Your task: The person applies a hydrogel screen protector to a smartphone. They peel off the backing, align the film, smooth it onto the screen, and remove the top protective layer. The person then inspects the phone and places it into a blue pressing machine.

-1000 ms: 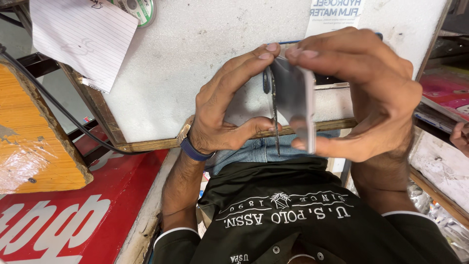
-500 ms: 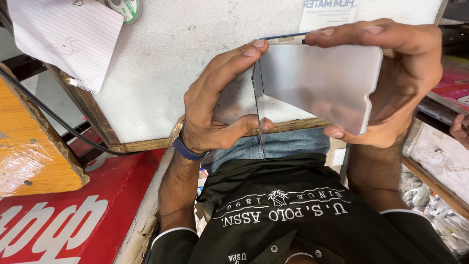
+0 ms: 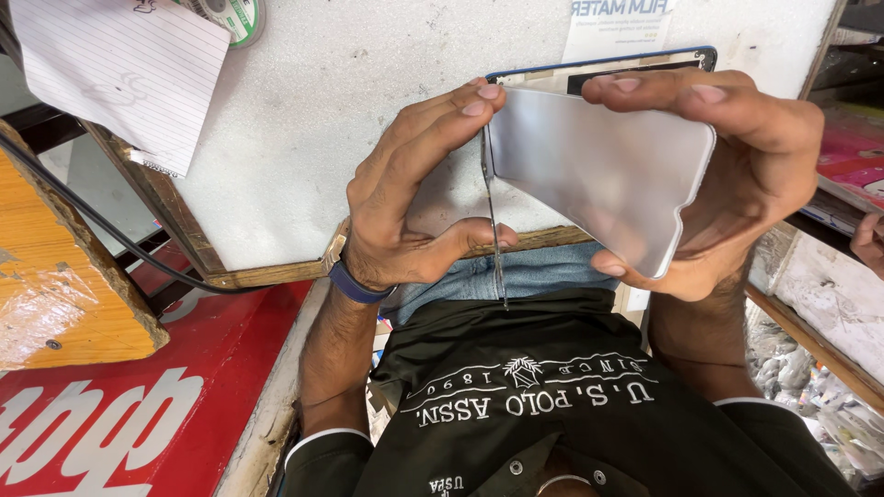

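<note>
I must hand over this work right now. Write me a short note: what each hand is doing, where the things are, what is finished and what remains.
Left hand: pinches a thin metal tool between thumb and fingers, its edge at the panel's left side.
Right hand: grips the silver panel by its top and bottom edges, raised over the white worktable.
Behind the panel a blue-edged phone frame lies on the table; lined paper is at top left.
Done: panel is off the table, in hand.
Left: I cannot tell; the tool's work on the panel looks unfinished.
</note>
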